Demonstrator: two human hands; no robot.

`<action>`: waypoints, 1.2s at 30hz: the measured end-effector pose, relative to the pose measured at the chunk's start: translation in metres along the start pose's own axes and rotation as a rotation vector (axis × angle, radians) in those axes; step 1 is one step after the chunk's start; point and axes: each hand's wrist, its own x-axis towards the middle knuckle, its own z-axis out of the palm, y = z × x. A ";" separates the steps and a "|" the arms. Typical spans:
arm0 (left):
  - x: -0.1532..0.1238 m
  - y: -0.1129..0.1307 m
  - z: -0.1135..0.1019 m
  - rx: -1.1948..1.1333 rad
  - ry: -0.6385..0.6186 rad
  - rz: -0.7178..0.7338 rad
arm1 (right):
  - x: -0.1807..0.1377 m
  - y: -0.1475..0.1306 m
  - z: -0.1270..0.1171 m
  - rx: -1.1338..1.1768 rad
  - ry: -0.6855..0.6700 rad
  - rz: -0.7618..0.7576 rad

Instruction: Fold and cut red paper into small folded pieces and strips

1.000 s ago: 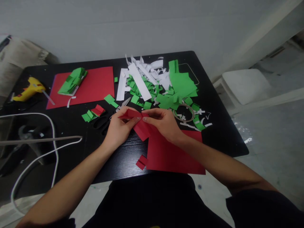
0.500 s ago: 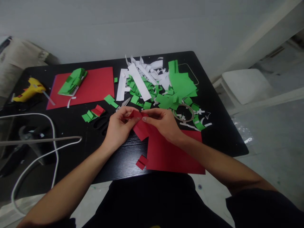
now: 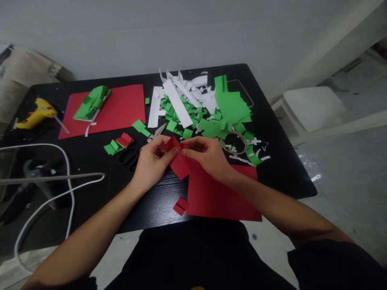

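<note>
Between my two hands is a folded piece of red paper point(image 3: 180, 166), held above the near middle of the black table. My left hand point(image 3: 153, 161) pinches its left side, thumb on top. On the right side, the thumb and fingers of my right hand point(image 3: 208, 156) close on the same paper. Beneath my right wrist lies a larger red sheet point(image 3: 222, 197). A small folded red piece point(image 3: 181, 206) rests at that sheet's left edge. Scissors point(image 3: 130, 156) with black handles lie just left of my left hand, partly hidden by it.
Green paper scraps point(image 3: 231, 106) and white strips point(image 3: 177, 102) are heaped at the back. A tape roll point(image 3: 234, 143) lies right of my hands. At the left are a yellow glue gun point(image 3: 39, 113), a red sheet point(image 3: 127, 105) bearing a green paper bundle point(image 3: 93, 103), and a white cable point(image 3: 71, 189).
The upper part of the held red paper stands up a little more between my fingers. Both hands stay in nearly the same place.
</note>
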 end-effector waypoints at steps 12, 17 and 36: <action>0.000 0.001 0.001 -0.041 -0.013 -0.009 | 0.000 -0.001 0.000 -0.010 0.016 0.029; 0.000 0.003 0.000 -0.037 -0.022 0.003 | 0.000 -0.001 0.000 -0.024 0.020 0.010; -0.002 -0.002 0.006 -0.152 0.022 0.017 | -0.001 -0.001 0.001 0.030 -0.014 0.002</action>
